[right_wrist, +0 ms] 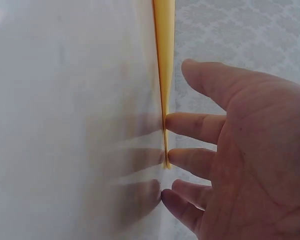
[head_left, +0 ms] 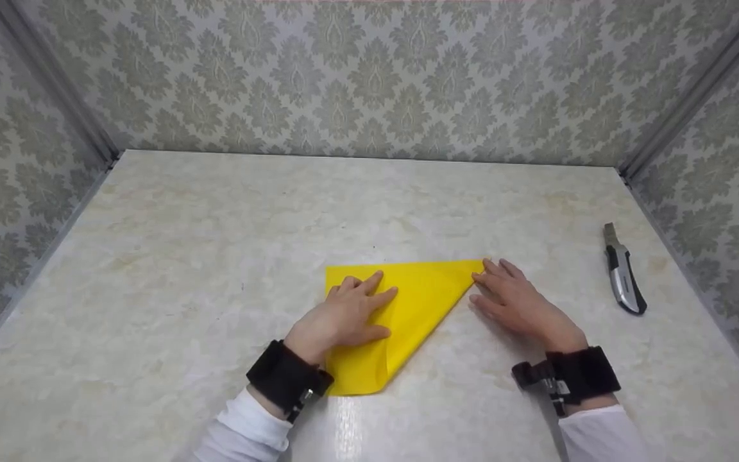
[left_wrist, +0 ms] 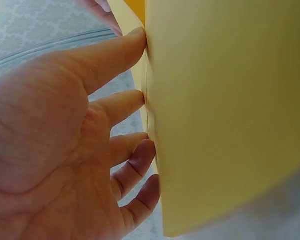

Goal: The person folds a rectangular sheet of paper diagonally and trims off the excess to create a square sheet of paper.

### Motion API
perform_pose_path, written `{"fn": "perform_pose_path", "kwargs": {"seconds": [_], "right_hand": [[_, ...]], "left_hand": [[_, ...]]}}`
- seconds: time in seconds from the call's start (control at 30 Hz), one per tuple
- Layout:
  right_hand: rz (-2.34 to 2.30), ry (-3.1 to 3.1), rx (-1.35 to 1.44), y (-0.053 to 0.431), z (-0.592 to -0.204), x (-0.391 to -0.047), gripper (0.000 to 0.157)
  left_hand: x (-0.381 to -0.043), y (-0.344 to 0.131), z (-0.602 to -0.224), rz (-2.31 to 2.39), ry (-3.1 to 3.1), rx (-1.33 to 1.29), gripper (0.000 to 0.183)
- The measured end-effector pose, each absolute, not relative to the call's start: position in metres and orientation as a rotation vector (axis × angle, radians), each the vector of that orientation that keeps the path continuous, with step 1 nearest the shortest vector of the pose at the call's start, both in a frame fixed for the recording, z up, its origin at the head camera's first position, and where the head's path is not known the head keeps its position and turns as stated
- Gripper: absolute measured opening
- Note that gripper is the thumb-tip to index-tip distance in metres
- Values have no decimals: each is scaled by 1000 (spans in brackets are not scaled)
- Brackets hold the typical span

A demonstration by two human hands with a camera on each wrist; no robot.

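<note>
A sheet of yellow paper (head_left: 417, 301) lies on the table, folded over along a slanting edge that runs from its far right tip down to its near side. My left hand (head_left: 347, 314) rests on the left part of the paper with fingers spread. In the left wrist view the fingertips of the left hand (left_wrist: 55, 125) touch the paper's surface (left_wrist: 230, 110). At the far right tip, my right hand (head_left: 520, 301) presses with extended fingers. From the right wrist view, two fingertips of the right hand (right_wrist: 250, 145) touch the thin folded tip (right_wrist: 163, 60), with the thumb lifted away.
A utility knife (head_left: 625, 273) with a grey and black handle lies on the right side of the pale marbled table (head_left: 183, 224). Patterned wall panels (head_left: 369, 77) stand behind the table and along both sides. Each wrist wears a black strap (head_left: 286, 378).
</note>
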State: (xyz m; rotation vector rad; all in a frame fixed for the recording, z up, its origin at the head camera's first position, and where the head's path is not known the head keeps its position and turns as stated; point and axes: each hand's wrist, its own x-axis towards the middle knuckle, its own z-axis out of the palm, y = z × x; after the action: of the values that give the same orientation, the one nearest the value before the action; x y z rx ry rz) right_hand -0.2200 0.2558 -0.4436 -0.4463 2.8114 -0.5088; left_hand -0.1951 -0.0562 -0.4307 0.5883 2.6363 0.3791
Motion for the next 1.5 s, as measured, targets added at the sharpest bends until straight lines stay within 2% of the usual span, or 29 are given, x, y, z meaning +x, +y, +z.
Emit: {"fn": "perform_pose_path", "kwargs": {"seconds": [0.3,0.63,0.93,1.23,1.5], "right_hand": [[-504,2793,-397,259,-444,-222,56],[-479,2773,-332,258,-442,-223,61],[-553,2793,-395,263,-447,-226,46],[-492,2811,-383,260,-448,-224,59],[-360,2816,-459,257,-446,-221,68]], "left_hand": [[-195,-56,-431,381,2644,580,70],[-195,-56,-430,369,2642,589,71],[-195,-56,-430,352,2646,586,72],[-193,-55,-429,327,2642,628,92],[-192,-54,-429,312,2642,625,96]]}}
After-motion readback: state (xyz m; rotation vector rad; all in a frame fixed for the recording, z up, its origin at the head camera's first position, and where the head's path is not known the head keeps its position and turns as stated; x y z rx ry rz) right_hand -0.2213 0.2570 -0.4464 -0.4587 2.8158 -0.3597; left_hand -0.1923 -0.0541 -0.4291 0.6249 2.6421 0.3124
